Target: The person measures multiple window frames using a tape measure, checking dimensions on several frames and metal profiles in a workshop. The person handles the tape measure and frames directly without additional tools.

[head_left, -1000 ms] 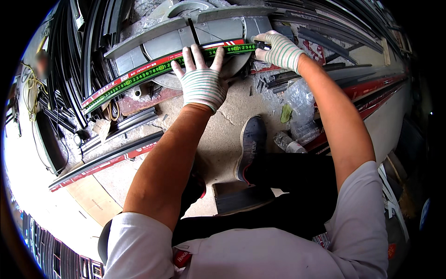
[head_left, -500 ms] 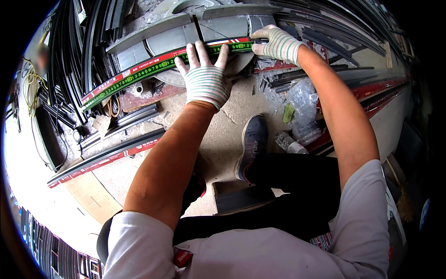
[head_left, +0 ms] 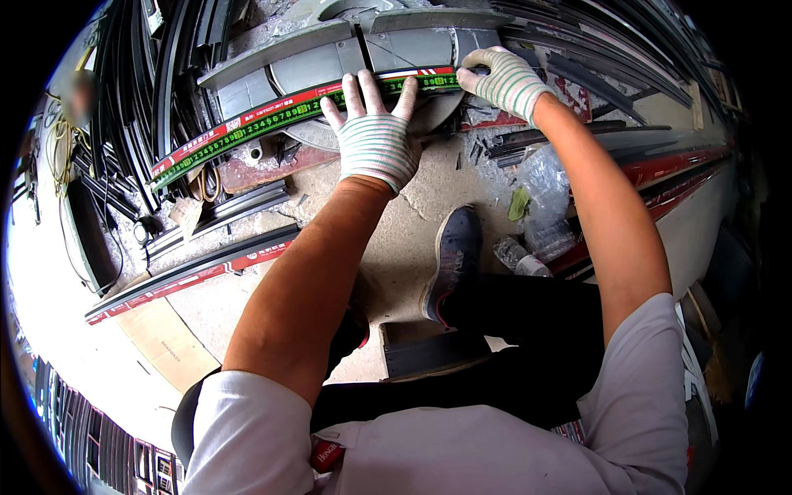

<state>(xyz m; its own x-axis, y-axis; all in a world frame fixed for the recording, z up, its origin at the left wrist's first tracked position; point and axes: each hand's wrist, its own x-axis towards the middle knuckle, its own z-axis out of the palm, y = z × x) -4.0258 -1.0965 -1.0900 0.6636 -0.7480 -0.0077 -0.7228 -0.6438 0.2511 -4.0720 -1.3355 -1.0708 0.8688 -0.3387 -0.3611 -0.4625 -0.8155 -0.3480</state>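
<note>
A green tape measure (head_left: 256, 125) is stretched along a dark profile bar (head_left: 307, 95) with red and white film, resting across the grey bed of a saw-like machine (head_left: 309, 68). My left hand (head_left: 375, 140), in a white glove with thin green stripes, lies flat with spread fingers over the tape and bar, right of their middle. My right hand (head_left: 507, 84), gloved alike, is at the bar's right end, its thumb and forefinger closed at the tape's visible end. Its other fingers are curled, and what lies inside them is hidden.
Dark profiles (head_left: 169, 91) are piled at the far left, with more (head_left: 594, 49) at the far right. Another red-filmed profile (head_left: 194, 276) lies on the floor at left. Crumpled clear plastic (head_left: 544, 194) and a plastic bottle (head_left: 520, 257) lie right of my shoe (head_left: 456, 256).
My right hand has shifted slightly right, its thumb and forefinger drawing closer together at the tape's end. My left hand stays spread on the tape; the whole view has shifted slightly.
</note>
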